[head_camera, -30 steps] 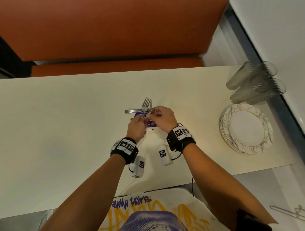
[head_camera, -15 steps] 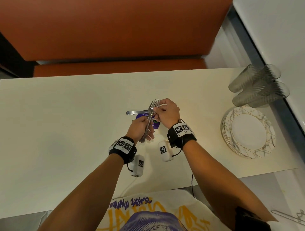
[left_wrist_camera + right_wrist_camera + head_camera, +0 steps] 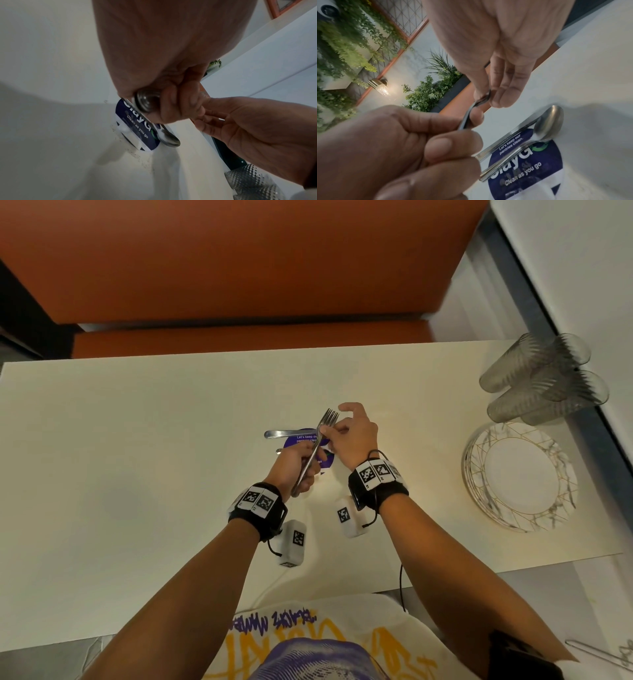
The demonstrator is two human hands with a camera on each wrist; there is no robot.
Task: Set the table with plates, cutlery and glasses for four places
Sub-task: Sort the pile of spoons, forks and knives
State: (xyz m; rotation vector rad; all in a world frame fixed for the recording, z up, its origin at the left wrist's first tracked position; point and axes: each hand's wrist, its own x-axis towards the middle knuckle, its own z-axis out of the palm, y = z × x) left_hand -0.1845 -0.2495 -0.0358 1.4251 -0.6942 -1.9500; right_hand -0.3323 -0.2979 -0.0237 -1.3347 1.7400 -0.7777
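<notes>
Both hands hold a bundle of steel forks (image 3: 322, 429) above the middle of the cream table (image 3: 137, 474); how many forks it holds is unclear. My left hand (image 3: 301, 470) grips the handles, whose ends (image 3: 145, 102) poke out of its fist. Just below the tines, my right hand (image 3: 334, 433) pinches the forks (image 3: 482, 100) between thumb and forefinger, with its other fingers spread. Spoons (image 3: 284, 434) (image 3: 551, 121) lie flat on a round purple sticker (image 3: 308, 453) under the hands. At the right end are stacked plates (image 3: 520, 477) and clear ribbed glasses (image 3: 541, 381).
An orange bench seat (image 3: 239, 337) runs along the table's far edge. A grey ledge and white wall (image 3: 582, 302) border the right side behind the glasses. Broad bare tabletop stretches to the left of my hands. Another spoon bowl (image 3: 169, 138) shows beside the sticker (image 3: 137, 129).
The forks have come up off the table into my left fist and now tilt up and to the right. My right hand has slid up to their necks and spread its free fingers.
</notes>
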